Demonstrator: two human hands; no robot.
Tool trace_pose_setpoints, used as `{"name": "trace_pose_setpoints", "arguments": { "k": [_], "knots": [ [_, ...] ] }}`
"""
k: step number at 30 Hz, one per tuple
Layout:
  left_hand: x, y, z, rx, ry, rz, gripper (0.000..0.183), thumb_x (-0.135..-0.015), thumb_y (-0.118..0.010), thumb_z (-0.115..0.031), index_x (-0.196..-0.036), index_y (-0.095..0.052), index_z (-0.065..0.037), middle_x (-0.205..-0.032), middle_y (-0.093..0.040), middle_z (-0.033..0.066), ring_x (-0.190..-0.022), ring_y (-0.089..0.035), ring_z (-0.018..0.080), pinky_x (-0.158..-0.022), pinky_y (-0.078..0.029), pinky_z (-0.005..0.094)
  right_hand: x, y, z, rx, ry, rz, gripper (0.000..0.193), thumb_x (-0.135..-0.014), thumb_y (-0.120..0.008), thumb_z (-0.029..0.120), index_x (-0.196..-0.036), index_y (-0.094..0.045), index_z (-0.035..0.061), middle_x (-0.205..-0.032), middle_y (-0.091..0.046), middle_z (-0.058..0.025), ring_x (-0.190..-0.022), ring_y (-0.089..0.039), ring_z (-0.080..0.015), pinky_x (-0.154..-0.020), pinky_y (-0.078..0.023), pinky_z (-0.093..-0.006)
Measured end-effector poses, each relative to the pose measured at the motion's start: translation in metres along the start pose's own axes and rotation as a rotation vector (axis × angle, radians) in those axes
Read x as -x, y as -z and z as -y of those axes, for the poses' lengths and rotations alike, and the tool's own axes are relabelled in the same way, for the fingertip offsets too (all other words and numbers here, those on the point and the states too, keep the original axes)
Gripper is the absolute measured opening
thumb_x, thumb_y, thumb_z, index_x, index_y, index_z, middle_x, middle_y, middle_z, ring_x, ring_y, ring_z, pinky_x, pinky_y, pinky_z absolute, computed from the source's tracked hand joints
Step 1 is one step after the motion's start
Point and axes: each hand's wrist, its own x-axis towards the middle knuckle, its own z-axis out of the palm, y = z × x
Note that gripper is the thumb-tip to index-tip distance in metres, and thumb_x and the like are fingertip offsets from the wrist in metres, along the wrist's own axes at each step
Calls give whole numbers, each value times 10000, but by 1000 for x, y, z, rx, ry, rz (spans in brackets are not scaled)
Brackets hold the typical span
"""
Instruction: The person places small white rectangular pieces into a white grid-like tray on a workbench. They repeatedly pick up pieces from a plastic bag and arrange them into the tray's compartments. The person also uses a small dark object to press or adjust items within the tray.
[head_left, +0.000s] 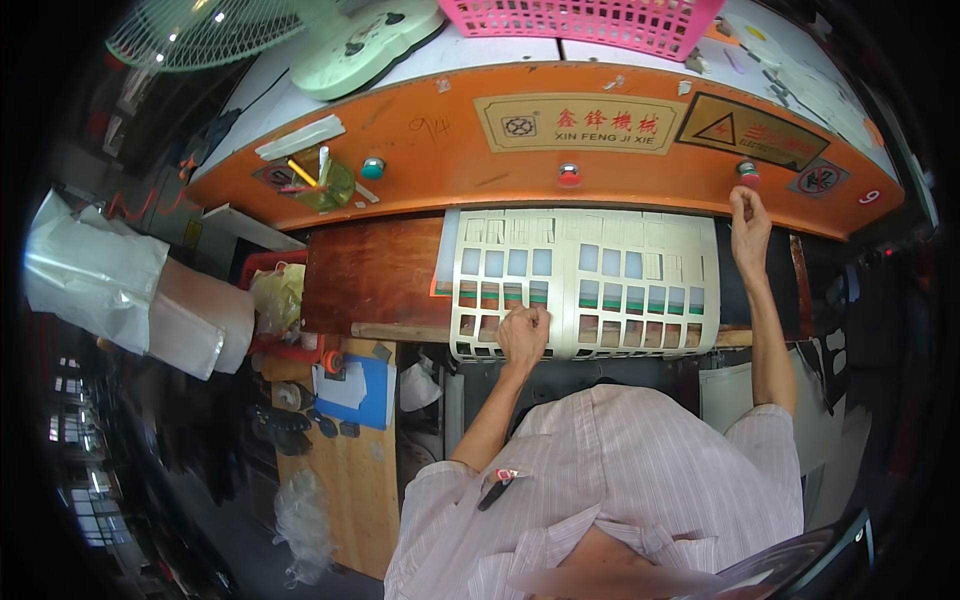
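Observation:
A cream sheet [566, 290] with rows of rectangular cut-outs lies on the machine bed and curves down over its front edge. My left hand [524, 338] is closed on a strip of this sheet, left of its middle band. Towards the top of the sheet, several cut pieces still fill their openings. A bluish sheet with a green stripe shows through the other holes. At the right, my right hand [750, 230] has its fingers bent and closed at a red push button [748, 178] on the orange machine front [430, 150].
Left of the sheet is a reddish-brown board [360, 270]. A green button [372, 168], another red button [569, 175] and a pen holder [335, 188] sit on the orange front. Above stand a fan [350, 50] and a pink basket [590, 25]. Lower left is a wooden table [350, 500].

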Motion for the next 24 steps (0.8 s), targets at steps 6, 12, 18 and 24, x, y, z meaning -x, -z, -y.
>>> {"name": "trace_pose_setpoints", "arguments": {
  "k": [6, 12, 18, 24],
  "knots": [
    [-4, 3, -5, 15, 13, 16, 341, -906, -669, -271, -680, -718, -22, -715, -642, 179, -686, -648, 401, -648, -485, 528, 79, 8, 3, 147, -126, 83, 206, -1034, -659, 184, -1070, -700, -15, -841, -637, -39, -734, -565, -106, -676, -490, -281],
    [-5, -1, -1, -13, -5, 20, 352, -906, -656, -281, -682, -716, -15, -735, -651, 187, -699, -653, 411, -651, -485, 518, 116, -67, 31, 27, 18, 222, 151, -990, -667, 101, -1078, -699, -17, -928, -689, -122, -801, -664, -192, -734, -545, -318],
    [-1, 3, 3, 55, -4, 19, 394, -916, -648, -308, -686, -693, 9, -725, -620, 220, -693, -627, 434, -662, -465, 533, 129, -142, 68, 7, 113, 399, 191, -989, -669, 110, -1103, -700, -41, -973, -700, -139, -821, -667, -222, -778, -555, -335],
    [9, -14, 18, 9, 53, 18, 368, -920, -648, -277, -669, -712, -16, -739, -645, 198, -712, -649, 418, -667, -488, 526, 123, -187, 51, 29, 54, 502, 191, -970, -671, 139, -1082, -718, -10, -947, -700, -150, -828, -687, -278, -772, -556, -380]
  ]
}}
